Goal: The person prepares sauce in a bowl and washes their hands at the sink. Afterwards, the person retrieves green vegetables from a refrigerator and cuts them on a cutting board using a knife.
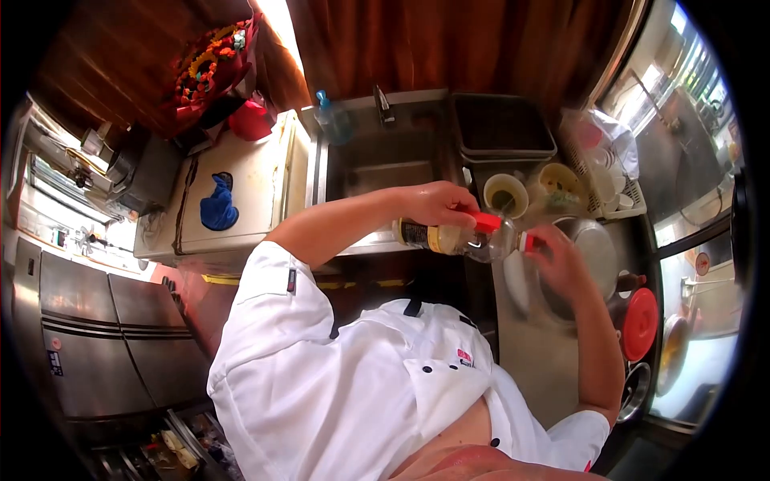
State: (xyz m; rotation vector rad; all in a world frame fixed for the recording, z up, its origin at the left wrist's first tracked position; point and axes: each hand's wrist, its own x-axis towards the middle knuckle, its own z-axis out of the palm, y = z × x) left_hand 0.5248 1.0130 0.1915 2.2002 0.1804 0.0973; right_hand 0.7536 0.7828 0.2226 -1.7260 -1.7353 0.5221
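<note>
I've got one blue cloth well off to the left of the left hand. One sink is just past that forearm, front edge running under it, decent room above the basin. Left hand's clamped around one clear bottle, tipped sideways between the hands. Just beyond it: one tub, liquid inside. Right hand has fingers on the one red cap; farther right, one basket holds white dishes, too jumbled to count.
</note>
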